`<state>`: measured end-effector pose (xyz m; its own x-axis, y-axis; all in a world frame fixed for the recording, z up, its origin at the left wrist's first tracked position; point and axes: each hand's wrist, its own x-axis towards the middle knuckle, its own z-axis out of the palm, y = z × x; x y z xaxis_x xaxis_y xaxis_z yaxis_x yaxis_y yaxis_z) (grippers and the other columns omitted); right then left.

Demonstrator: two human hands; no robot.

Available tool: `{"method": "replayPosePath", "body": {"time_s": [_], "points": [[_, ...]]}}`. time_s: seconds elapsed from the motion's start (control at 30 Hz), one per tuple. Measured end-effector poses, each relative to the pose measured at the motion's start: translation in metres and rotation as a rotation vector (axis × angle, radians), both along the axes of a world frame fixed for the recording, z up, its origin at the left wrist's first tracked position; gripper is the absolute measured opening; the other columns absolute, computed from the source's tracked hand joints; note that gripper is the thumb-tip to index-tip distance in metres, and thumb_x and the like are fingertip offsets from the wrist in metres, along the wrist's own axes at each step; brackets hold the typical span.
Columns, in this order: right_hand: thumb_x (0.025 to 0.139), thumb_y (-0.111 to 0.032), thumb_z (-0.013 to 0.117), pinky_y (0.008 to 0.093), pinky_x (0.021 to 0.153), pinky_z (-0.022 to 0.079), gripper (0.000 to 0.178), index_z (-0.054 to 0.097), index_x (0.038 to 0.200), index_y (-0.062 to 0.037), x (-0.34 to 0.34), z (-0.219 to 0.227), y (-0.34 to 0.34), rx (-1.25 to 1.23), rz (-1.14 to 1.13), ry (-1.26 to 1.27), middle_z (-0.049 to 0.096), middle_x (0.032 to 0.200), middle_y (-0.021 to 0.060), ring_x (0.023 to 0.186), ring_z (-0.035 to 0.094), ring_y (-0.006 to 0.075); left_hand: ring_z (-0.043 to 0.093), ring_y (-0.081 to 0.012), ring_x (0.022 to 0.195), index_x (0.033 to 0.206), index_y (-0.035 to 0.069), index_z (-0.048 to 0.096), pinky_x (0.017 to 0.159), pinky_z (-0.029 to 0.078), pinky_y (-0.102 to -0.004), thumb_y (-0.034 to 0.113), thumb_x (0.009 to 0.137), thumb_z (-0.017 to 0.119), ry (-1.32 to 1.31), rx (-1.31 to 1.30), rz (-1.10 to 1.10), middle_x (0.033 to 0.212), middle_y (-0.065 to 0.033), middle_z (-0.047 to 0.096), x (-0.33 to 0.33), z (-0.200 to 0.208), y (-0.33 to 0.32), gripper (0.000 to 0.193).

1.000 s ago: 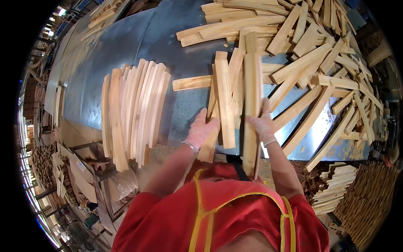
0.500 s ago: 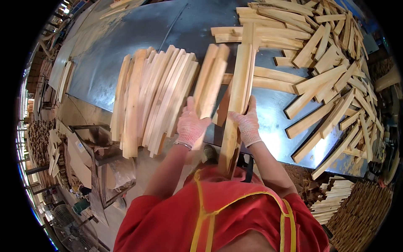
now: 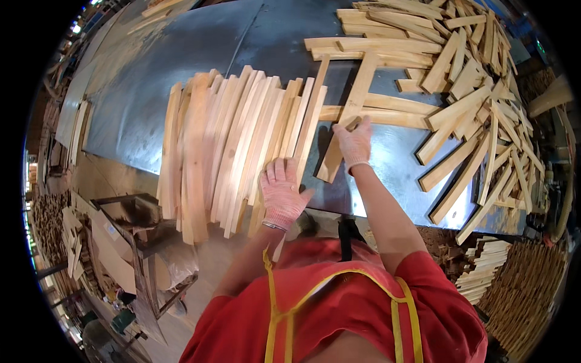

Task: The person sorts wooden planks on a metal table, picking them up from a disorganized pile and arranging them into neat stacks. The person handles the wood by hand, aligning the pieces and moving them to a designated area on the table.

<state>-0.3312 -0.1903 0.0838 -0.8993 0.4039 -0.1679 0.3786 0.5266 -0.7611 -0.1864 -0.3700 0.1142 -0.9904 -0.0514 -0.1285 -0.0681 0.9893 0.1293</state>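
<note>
Here our left hand (image 3: 281, 193) lies flat and open on the stack of slats (image 3: 233, 148). Right of the stack, our right hand (image 3: 355, 142) presses open on one long slat (image 3: 348, 118). It looks light and stiff; we should grab its near end.

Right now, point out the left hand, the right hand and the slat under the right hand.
left hand (image 3: 281, 196), head view, back of glove.
right hand (image 3: 354, 142), head view, back of glove.
slat (image 3: 357, 91), head view, upper half.

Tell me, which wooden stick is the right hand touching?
The long slanted stick lying alone under the right hand, between the neat row and the messy pile.
</note>
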Motion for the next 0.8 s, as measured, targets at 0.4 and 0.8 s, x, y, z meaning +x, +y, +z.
{"method": "replayPosePath", "body": {"time_s": [0.4,0.8], "points": [[0.077,-0.028,0.081,0.0519,0.109,0.049,0.085,0.046,0.153,-0.0124,-0.011,-0.003,0.050,0.181,1.046,0.015,0.064,0.135,0.0241,0.127,0.060,0.0477,0.037,-0.0399,0.151,0.156,0.006,0.045,0.124,0.031,-0.0574,0.051,0.084,0.080,0.061,0.049,0.001,0.160,-0.0160,0.044,-0.041,-0.011,0.047,0.092],[0.073,-0.037,0.082,0.0513,0.113,0.039,0.045,0.076,0.116,-0.0233,-0.034,0.002,0.201,0.658,1.421,0.194,0.061,0.130,0.0079,0.131,0.054,0.0320,0.037,-0.0381,0.150,0.155,0.016,0.046,0.118,0.035,-0.0562,0.028,0.077,0.079,0.092,-0.211,0.088,0.155,-0.0116,0.043,-0.043,-0.030,0.043,0.085]]}}
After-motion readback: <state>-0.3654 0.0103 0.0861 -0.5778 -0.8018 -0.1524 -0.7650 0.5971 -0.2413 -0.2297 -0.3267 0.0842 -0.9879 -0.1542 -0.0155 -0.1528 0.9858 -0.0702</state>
